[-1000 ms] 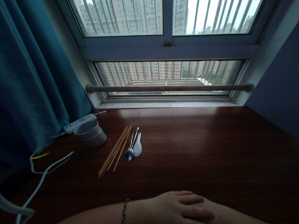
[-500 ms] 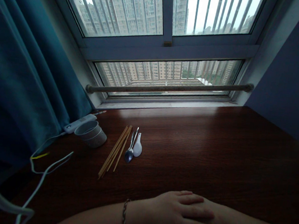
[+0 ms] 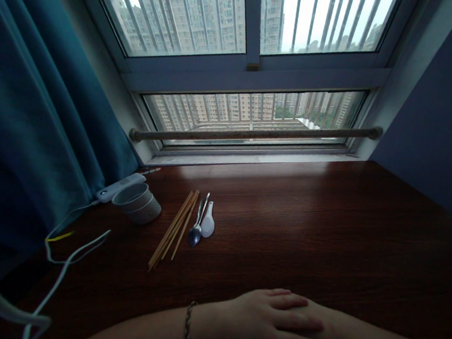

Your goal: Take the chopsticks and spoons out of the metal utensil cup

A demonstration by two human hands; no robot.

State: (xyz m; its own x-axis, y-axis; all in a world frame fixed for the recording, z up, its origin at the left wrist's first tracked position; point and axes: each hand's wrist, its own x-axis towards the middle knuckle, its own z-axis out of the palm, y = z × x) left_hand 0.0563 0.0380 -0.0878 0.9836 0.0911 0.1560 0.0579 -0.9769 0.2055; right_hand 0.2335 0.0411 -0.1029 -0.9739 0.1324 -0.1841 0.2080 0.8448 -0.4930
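My left hand (image 3: pixel 255 321), with a braided bracelet (image 3: pixel 188 328) at its wrist, lies flat across my right hand (image 3: pixel 332 329) at the near edge of the view. Its fingers are stretched out and slightly apart, holding nothing. The fingers of my right hand are hidden under it. Beyond the hands, several wooden chopsticks (image 3: pixel 175 228) lie loosely bunched on the dark table (image 3: pixel 303 241). Just right of them are metal spoons (image 3: pixel 194 234), handles pointing to the window, and a white soup spoon (image 3: pixel 207 226). Both hands are apart from these utensils.
A pale plastic cup (image 3: pixel 140 206) stands tilted-looking left of the chopsticks, beside a white power strip (image 3: pixel 122 187). White cables (image 3: pixel 59 281) run along the left side. A blue curtain (image 3: pixel 57 94) hangs there. At the back is a window with a metal rail (image 3: pixel 253 135).
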